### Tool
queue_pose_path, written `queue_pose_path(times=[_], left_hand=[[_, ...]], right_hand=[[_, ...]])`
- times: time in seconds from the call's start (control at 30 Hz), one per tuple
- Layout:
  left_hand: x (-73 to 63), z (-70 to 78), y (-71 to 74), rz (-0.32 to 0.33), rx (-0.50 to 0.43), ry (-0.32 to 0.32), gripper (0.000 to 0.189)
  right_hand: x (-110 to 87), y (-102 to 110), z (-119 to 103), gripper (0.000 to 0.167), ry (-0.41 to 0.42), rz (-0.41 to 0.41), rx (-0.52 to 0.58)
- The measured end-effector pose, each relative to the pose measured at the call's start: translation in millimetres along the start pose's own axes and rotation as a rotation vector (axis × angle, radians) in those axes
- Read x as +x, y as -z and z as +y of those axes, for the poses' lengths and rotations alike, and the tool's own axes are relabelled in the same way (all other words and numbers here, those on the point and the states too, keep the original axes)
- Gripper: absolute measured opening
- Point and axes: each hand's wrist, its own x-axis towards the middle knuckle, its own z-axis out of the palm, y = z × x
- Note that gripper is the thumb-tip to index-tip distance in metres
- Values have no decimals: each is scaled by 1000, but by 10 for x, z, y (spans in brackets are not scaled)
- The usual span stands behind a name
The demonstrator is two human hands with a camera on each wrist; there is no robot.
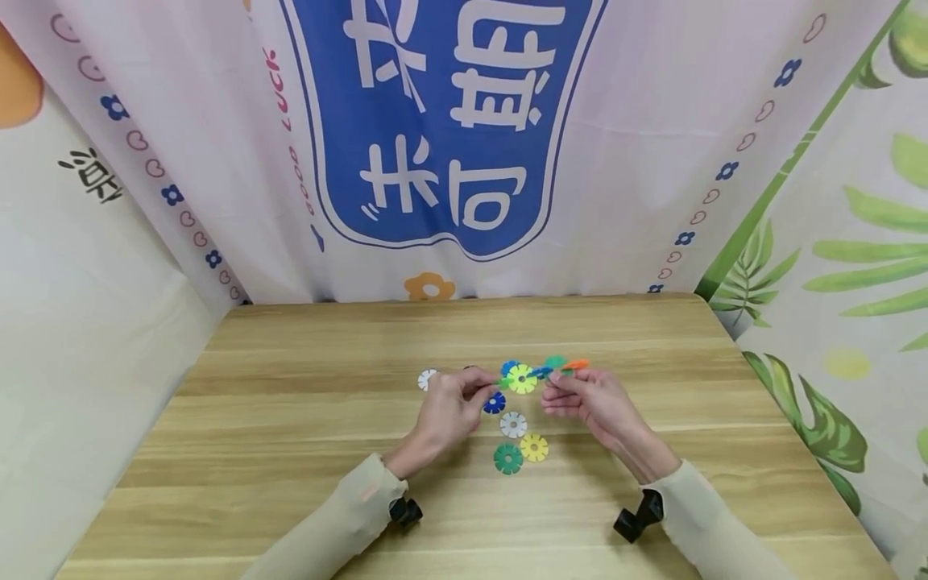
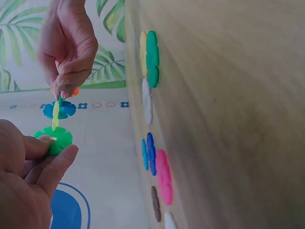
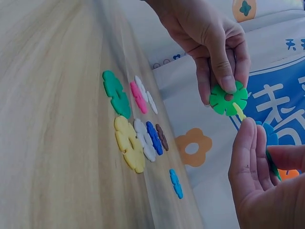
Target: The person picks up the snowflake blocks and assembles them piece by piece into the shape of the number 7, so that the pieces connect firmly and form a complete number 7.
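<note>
A short chain of slotted snowflake discs hangs between both hands above the table. My left hand (image 1: 451, 404) pinches its light green disc (image 3: 220, 101) between thumb and fingers. Slotted into that is a yellow disc (image 1: 522, 379), followed by a blue disc (image 2: 66, 110), a darker green disc (image 3: 273, 164) and an orange disc (image 1: 576, 365). At the far end, my right hand (image 1: 598, 404) holds the chain around the darker green disc, thumb against fingers, with the orange disc just beyond. Those right fingers partly hide the green and orange discs.
Loose discs lie on the wooden table (image 1: 304, 419) below the hands: green (image 1: 499, 461), yellow (image 1: 534, 457), white (image 1: 513, 433), dark blue (image 1: 495, 409), light blue (image 3: 176, 183), pink (image 2: 164, 177), brown (image 2: 156, 203) and another white (image 1: 425, 379). A printed curtain (image 1: 623, 161) stands behind the table.
</note>
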Motion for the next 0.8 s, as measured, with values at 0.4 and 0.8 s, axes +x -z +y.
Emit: queue_pose_path(times=[0.4, 0.8], left_hand=[[-27, 35, 10, 37, -5, -66, 11], [-37, 18, -11, 65, 17, -96, 11]], right_hand=[[11, -25, -72, 12, -18, -46, 1], [20, -56, -97, 9, -21, -40, 20]])
